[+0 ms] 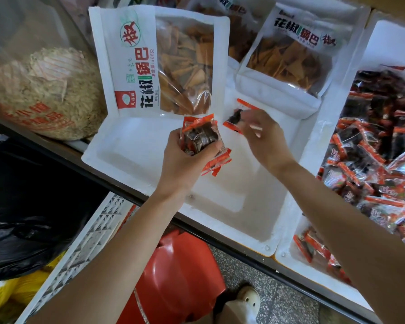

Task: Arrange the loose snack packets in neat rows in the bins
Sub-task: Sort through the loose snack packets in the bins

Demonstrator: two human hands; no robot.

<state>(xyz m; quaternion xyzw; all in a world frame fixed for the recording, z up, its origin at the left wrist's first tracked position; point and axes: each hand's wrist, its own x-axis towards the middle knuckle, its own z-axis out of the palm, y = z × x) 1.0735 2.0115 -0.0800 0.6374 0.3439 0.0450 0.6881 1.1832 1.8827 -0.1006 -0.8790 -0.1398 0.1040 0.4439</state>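
Note:
My left hand (185,157) grips a stack of small orange-edged snack packets (202,136) above the middle white foam bin (117,157). My right hand (260,136) pinches a single packet (235,118) of the same kind, just right of the stack and also over that bin. The right foam bin (365,73) holds a loose heap of several such packets (374,164).
Two big crisp bags (164,69) (292,54) lean at the back of the middle bin. A sack of grain (45,94) sits at left, a black bag (26,206) and white crate (87,242) below it. A red stool (180,277) stands on the floor.

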